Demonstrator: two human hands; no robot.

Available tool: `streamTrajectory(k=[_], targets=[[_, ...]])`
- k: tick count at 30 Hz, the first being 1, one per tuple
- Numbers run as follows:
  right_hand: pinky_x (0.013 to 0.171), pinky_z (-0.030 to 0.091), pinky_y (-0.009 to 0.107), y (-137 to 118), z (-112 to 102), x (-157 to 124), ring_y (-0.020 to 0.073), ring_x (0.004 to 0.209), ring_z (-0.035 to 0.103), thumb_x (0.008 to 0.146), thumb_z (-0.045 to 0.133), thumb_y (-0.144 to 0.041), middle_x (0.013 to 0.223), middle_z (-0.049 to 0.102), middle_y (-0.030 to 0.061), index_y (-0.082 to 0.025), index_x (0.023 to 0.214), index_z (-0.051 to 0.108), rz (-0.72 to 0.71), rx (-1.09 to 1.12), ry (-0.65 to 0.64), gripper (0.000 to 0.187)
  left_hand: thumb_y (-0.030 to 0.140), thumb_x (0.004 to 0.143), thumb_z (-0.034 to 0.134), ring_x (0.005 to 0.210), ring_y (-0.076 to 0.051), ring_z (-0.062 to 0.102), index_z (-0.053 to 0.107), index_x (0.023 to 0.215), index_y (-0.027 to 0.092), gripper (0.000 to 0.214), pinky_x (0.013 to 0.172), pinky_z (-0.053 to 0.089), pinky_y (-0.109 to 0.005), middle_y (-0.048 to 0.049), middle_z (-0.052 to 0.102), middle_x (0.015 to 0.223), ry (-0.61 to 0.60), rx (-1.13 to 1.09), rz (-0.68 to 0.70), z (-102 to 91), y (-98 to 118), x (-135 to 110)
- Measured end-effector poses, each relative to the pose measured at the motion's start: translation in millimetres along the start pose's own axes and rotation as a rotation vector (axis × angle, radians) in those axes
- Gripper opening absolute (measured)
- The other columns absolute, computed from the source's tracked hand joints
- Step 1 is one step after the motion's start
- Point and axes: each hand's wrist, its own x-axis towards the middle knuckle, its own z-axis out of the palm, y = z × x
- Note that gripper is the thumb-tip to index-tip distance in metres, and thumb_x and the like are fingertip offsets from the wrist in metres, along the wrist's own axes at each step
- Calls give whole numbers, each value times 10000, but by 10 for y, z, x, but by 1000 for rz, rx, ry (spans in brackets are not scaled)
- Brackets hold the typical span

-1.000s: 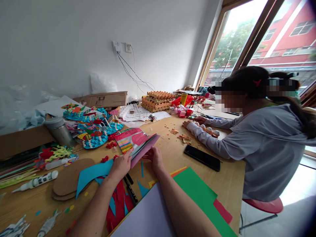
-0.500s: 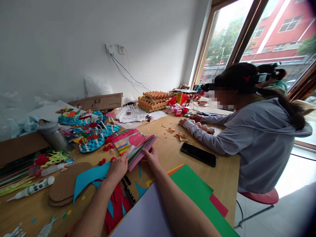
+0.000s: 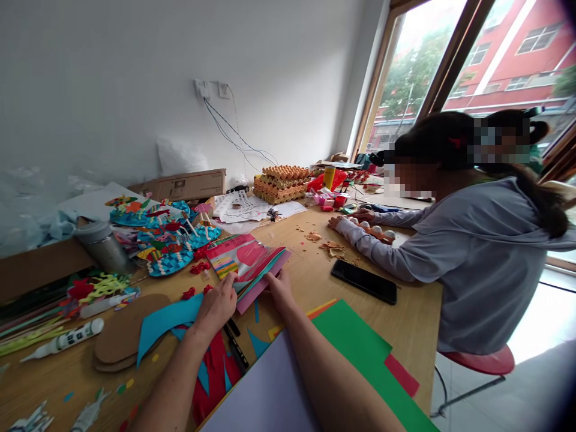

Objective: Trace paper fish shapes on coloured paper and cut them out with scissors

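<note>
Between my two hands is a pack of coloured paper (image 3: 249,258) in a pink-printed clear sleeve, with purple, teal and other sheets fanning out at its near right edge. My left hand (image 3: 219,302) is closed on the pack's near left edge. On the other side my right hand (image 3: 279,287) pinches the edge of the purple sheet. Under my forearms lie a pale lilac sheet (image 3: 265,390) and green paper (image 3: 355,342). Blue paper strips (image 3: 168,318), red paper scraps (image 3: 213,372) and a black pen (image 3: 237,348) lie near my left wrist.
At left are brown cardboard ovals (image 3: 123,333), a glue bottle (image 3: 67,341), a grey tumbler (image 3: 105,246) and blue paper crafts (image 3: 168,258). Egg trays (image 3: 281,185) stack at the back. A black phone (image 3: 363,282) lies right, before a seated person (image 3: 477,240) in a grey top.
The sheets at the pack's right side have settled closer together, and the pack lies flatter. Both hands keep their hold on it. The whole view has shifted slightly.
</note>
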Motion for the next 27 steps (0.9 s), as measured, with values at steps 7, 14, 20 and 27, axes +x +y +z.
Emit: streamTrajectory(k=[7,14,20,27], targets=[[479,463,227,57,-23,30,138,510,545,588,588,-215,591,627,-16,-179,671,583,-4,-16,6,90,202,808,485,967,-210,647,479,1042,244,237,750,434,-280,-33,674,1067,-57,-3,45,-41,62,-13],[436,422,224,69,-61,35,129,461,491,585,604,-226,529,590,-18,-184,631,569,2,-45,-7,72,248,897,420,953,-220,648,538,992,227,153,752,436,-283,-57,682,1043,-51,1,16,-42,101,-25],[444,441,242,89,-73,48,147,474,527,587,642,-243,566,615,-14,-180,691,593,9,-35,-13,131,249,937,337,949,-252,661,414,1293,188,370,753,465,-319,-124,628,1217,-40,25,4,3,114,-29],[490,494,260,59,-54,36,171,544,597,571,644,-225,656,669,4,-174,732,617,31,-4,-15,171,146,935,252,1104,-260,607,287,1457,238,531,882,457,-349,-109,481,1422,-31,22,102,100,31,-10]])
